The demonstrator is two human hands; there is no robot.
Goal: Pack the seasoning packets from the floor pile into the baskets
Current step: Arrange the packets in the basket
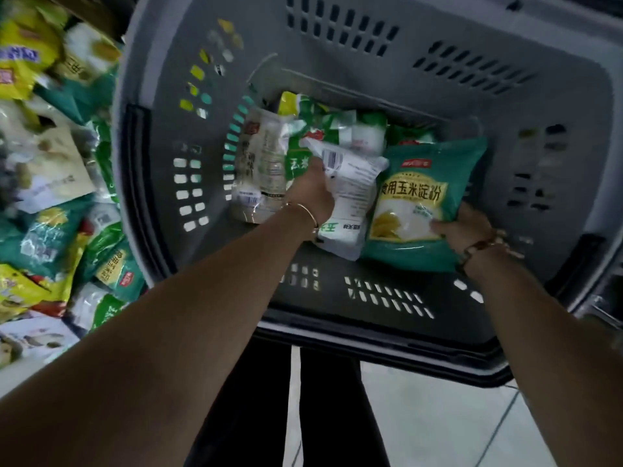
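A large grey basket [438,79] fills the view, with several seasoning packets lying on its bottom. My left hand [312,193] reaches into it and grips a white packet with green print [350,193], back side up. My right hand [467,227] holds the lower right corner of a green cornstarch packet [421,203] with a yellow label, thumb on its front. Both packets lie side by side over the others in the basket. The pile of loose packets [50,197] covers the floor to the left of the basket.
More green and clear packets [269,153] lie at the back left of the basket floor. The basket's dark front rim [371,342] is just before my legs. Pale floor tiles [438,426] show at the lower right.
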